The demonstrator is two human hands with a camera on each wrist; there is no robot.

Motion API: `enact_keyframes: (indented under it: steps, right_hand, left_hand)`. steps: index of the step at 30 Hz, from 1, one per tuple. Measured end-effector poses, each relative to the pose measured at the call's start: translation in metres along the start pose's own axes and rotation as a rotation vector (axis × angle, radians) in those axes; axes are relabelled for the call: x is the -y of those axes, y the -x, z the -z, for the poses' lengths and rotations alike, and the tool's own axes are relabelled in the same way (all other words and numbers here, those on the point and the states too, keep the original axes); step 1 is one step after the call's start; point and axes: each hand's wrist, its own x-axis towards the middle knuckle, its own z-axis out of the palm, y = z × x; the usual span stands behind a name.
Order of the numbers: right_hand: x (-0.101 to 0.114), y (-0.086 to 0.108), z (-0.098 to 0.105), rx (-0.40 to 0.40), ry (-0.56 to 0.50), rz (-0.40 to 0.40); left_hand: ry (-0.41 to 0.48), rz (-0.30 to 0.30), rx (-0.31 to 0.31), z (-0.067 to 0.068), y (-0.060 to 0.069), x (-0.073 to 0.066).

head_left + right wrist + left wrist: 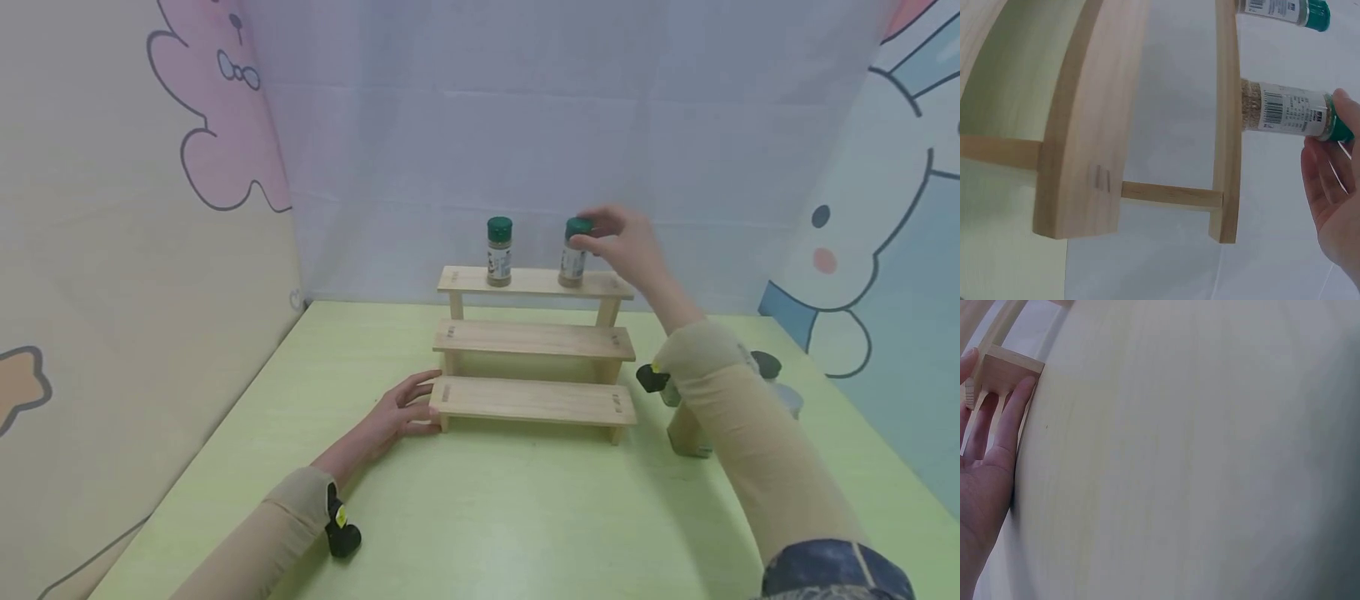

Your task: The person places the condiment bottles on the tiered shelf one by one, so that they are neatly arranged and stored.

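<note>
On the top step of a three-step wooden rack [532,400] stands a spice jar [572,265] with a green cap. My right hand [626,250] pinches that cap between thumb and fingers, and in the right wrist view the jar [1291,109] has its base against the board. A matching spice jar [498,262] stands upright to its left on the same step. My left hand [393,417] rests against the left end of the lowest step. In the left wrist view its fairly straight fingers [1013,422] touch the rack's leg [1007,369].
Right of the rack, partly behind my right sleeve, are several more containers, among them a jar [688,433] and one with a dark lid [767,363]. The light green table [495,517] ends at a pale cloth wall [465,142] behind, with printed side panels.
</note>
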Motion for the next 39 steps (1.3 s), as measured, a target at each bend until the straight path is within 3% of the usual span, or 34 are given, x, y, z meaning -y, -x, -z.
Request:
enact_keyframes:
  steps: [7, 18, 39]
  right_hand:
    - [0.004, 0.005, -0.013, -0.103, 0.035, 0.058]
    - [0.001, 0.007, -0.017, -0.135, 0.058, 0.085]
    - [-0.003, 0.003, 0.001, 0.061, -0.003, 0.029]
  left_hand:
    - [-0.001, -0.005, -0.002, 0.001, 0.001, 0.002]
    - [-0.014, 0.0, 0.002, 0.001, 0.004, 0.001]
    - [0.003, 0.003, 0.009, -0.001, 0.003, -0.002]
